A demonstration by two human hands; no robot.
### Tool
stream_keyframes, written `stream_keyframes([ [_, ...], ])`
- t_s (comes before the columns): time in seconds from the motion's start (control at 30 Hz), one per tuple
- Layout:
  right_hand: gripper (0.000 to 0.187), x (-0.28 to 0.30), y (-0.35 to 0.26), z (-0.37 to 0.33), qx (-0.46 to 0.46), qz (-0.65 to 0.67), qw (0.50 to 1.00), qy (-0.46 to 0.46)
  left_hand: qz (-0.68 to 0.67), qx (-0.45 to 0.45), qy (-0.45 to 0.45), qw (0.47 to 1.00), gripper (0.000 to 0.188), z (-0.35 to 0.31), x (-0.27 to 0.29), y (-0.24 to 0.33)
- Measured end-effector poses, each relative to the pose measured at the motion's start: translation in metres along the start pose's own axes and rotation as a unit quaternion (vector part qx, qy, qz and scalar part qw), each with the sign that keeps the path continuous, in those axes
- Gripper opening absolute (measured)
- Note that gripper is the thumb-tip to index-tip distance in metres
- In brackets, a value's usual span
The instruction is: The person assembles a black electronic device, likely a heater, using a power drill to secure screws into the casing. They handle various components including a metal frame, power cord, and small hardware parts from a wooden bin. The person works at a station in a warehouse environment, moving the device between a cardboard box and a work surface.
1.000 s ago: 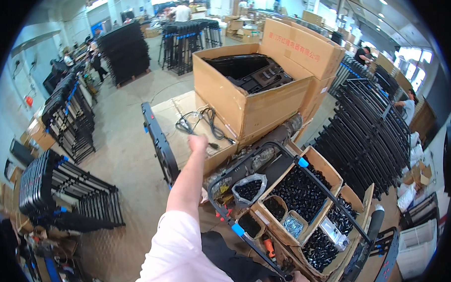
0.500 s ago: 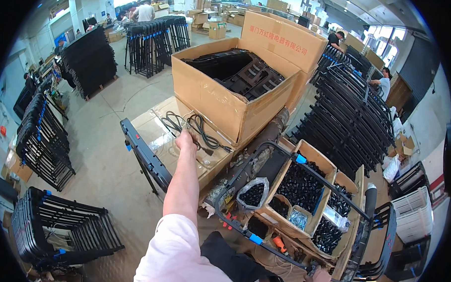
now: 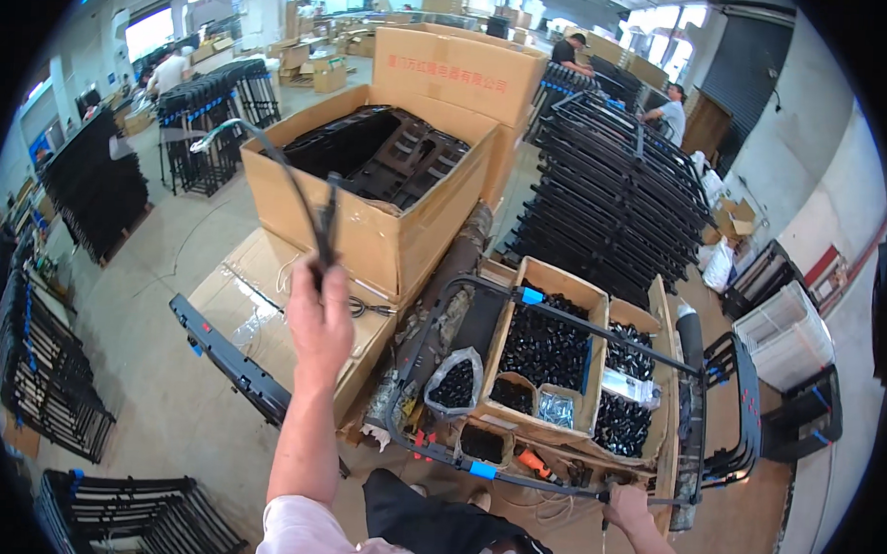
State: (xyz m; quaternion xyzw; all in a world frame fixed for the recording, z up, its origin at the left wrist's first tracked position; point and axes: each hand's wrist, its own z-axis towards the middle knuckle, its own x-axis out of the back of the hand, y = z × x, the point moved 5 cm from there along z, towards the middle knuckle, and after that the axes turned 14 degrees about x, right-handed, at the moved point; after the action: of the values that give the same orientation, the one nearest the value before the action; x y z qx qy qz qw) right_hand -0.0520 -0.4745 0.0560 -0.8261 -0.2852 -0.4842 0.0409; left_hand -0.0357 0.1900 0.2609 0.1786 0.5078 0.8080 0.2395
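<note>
A black cable (image 3: 318,219) is in my left hand (image 3: 322,317), its fingers closed round it in front of the large carton. One end of the cable arcs up to the left with pale, blurred tips; a dark end stands up above my fist. Another coiled black cable (image 3: 369,307) lies on the flat cardboard beside that hand. My right hand (image 3: 628,505) is wrapped round the near bar of a black tubular frame (image 3: 544,484) with blue clips. This frame lies across the parts boxes. Something thin pokes out below the right fist; its kind is hidden.
An open carton (image 3: 367,225) holds black panels. Boxes of small black parts (image 3: 548,349), a bag (image 3: 454,383) of more parts and an orange-handled tool (image 3: 538,464) lie under the frame. A long black panel (image 3: 228,353) leans at the left. Stacked frames (image 3: 612,195) stand behind; people work farther off.
My left hand has lifted a cable off the cardboard, up and to the left. The whole view has shifted, showing more to the right. My right hand stays on the frame.
</note>
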Motion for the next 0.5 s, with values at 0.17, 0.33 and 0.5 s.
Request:
stream_keyframes([
  [0.17,0.017,-0.004,0.014,-0.001,-0.008,-0.022,1.0,-0.018,-0.023,0.156,-0.311,0.937,0.025,-0.104,-0.068,-0.008],
  [0.33,0.016,0.004,-0.005,-0.004,-0.026,0.02,0.996,0.082,-0.014,0.253,-0.503,0.826,0.031,-0.23,-0.1,-0.069],
  [0.5,0.016,-0.008,-0.006,-0.011,-0.021,0.025,0.995,0.094,0.07,0.137,-0.541,0.827,0.03,-0.284,-0.118,-0.095],
])
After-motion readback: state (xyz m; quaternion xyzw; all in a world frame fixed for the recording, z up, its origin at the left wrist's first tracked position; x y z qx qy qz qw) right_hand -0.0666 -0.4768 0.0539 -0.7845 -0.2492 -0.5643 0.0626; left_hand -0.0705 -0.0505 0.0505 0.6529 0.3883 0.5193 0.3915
